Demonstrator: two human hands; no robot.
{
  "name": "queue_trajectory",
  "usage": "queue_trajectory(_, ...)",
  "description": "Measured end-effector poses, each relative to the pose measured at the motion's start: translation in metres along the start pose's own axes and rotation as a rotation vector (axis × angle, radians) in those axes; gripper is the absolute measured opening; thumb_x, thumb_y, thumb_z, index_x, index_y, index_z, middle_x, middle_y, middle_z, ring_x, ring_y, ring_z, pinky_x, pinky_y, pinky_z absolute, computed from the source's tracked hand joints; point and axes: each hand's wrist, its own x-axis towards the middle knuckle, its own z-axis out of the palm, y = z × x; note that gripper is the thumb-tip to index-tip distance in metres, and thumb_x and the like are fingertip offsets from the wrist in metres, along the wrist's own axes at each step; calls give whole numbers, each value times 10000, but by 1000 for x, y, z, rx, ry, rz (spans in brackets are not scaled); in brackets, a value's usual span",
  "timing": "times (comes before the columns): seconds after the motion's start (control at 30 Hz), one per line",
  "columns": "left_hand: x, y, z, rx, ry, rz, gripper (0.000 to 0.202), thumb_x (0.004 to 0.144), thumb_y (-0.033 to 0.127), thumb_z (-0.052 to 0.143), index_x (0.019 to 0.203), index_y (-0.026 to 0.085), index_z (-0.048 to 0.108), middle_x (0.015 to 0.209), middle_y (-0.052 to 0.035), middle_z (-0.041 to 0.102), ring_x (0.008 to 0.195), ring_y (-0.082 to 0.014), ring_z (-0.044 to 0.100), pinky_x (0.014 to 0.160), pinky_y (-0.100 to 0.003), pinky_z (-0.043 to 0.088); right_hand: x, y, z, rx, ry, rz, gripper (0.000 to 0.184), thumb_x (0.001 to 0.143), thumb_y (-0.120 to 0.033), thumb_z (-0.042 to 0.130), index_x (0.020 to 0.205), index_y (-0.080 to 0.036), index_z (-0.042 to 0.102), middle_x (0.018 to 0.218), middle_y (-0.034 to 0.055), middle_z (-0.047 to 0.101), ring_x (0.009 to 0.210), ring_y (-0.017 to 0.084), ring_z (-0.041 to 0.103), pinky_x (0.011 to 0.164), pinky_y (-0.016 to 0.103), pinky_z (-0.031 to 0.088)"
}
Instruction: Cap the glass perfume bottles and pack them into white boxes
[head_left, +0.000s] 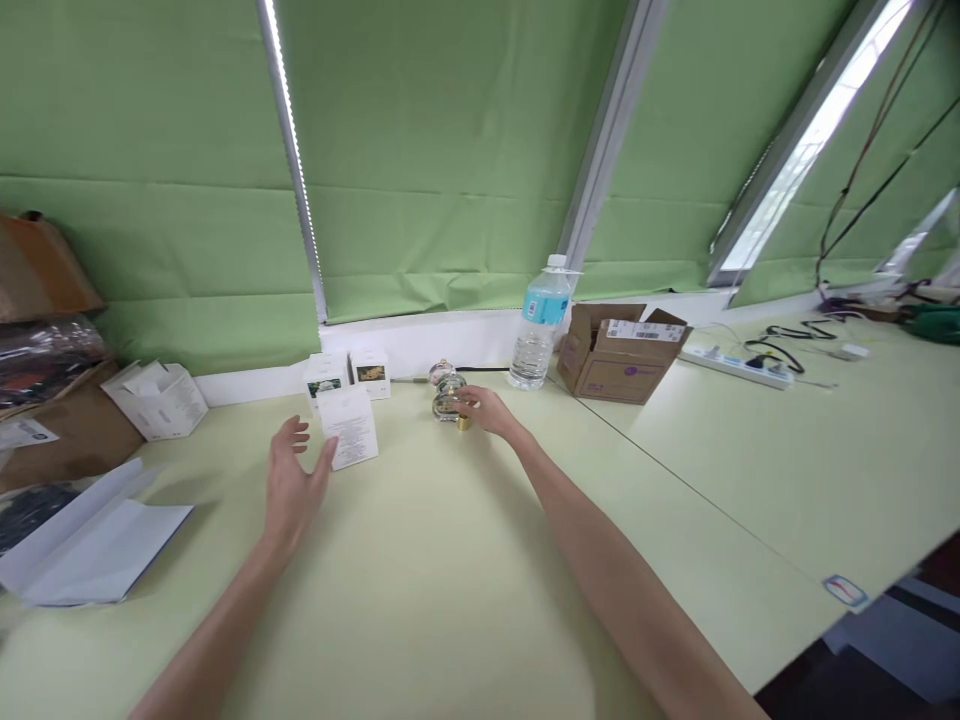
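Note:
My left hand is open, fingers spread and curved, at the left side of a white printed card or box that stands upright; the thumb is near its edge, and I cannot tell whether it touches. Two small white boxes with pictures, a left one and a right one, stand just behind. My right hand has its fingers closed at the right side of a small clear glass bottle. A gold-coloured cap shows just below the fingertips. Another glass piece with a pinkish top stands behind the bottle.
A water bottle and an open brown carton stand at the back, right of centre. Further right lies a white power strip with cables. An open white box, stacked cartons and folded paper are at left.

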Motion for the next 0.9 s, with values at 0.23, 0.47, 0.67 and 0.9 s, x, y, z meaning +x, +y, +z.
queue_trajectory(0.23, -17, 27, 3, 46, -217, 342, 162, 887, 358, 458, 897, 229, 555, 832, -22, 576, 640, -143, 492, 643, -263, 416, -7, -18, -4, 18, -154, -55, 340, 753, -308, 652, 1070, -186, 663, 1010, 53, 686, 904, 192, 614, 750, 268, 465)
queue_trajectory(0.47, -27, 43, 20, -80, -435, 161, 246, 872, 439, 458, 990, 245, 552, 908, -20, 597, 569, -124, 497, 606, -270, 441, -15, -47, -12, 18, -335, -134, 266, 667, -343, 695, 870, -178, 745, 791, 9, 688, 721, 168, 570, 636, 242, 417)
queue_trajectory(0.67, -36, 41, 30, -166, -588, -81, 545, 789, 506, 545, 1257, 248, 438, 970, -36, 636, 490, -111, 499, 538, -272, 440, -28, -76, -12, -53, -524, -225, 272, 657, -337, 689, 869, -183, 761, 703, -17, 660, 565, 101, 434, 511, 220, 310)
queue_trajectory(0.9, -39, 39, 32, -171, -677, -73, 418, 780, 498, 564, 1095, 223, 575, 908, -14, 632, 537, -100, 437, 507, -228, 339, -47, -109, 0, -73, -692, -260, 291, 679, -370, 688, 906, -200, 752, 723, -18, 672, 633, 103, 493, 517, 196, 302)
